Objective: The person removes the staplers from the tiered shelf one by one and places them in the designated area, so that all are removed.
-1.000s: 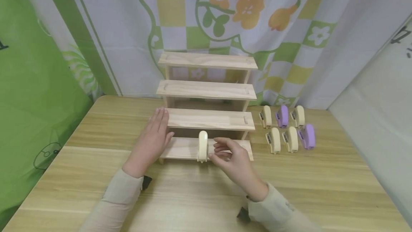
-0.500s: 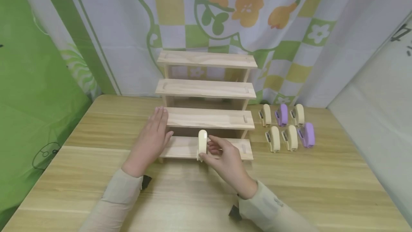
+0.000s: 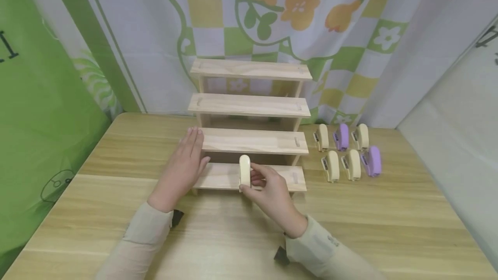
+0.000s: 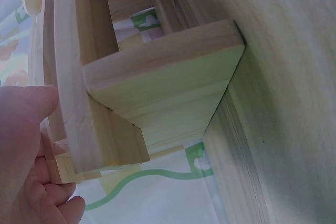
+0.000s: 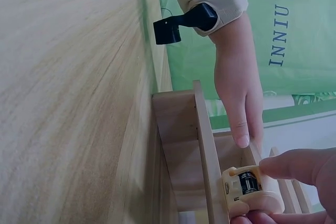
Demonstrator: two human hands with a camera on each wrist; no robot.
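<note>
A cream mini stapler (image 3: 244, 170) stands upright on the lowest step of a stepped wooden shelf (image 3: 253, 141). My right hand (image 3: 274, 195) pinches it from the right, thumb near its front end. In the right wrist view the end of the stapler (image 5: 252, 182) shows a dark metal slot, with thumb and fingers on either side of it. My left hand (image 3: 179, 172) rests at the left end of the step above, fingers extended and thumb apart. Seen from the left wrist, that hand (image 4: 26, 145) lies against the shelf's end (image 4: 79, 103), some lower fingers bent.
Right of the shelf, several more staplers stand in two rows on the wooden table (image 3: 233, 237), cream ones (image 3: 332, 167) and two purple ones, such as the front purple stapler (image 3: 373, 162). A patterned curtain (image 3: 272, 20) hangs close behind the shelf. Green cloth (image 3: 43, 98) hangs at left.
My right hand has moved left, and its loosely spread fingers have come together on the cream stapler, which stays about where it was. The left hand has stayed on the shelf's left end.
</note>
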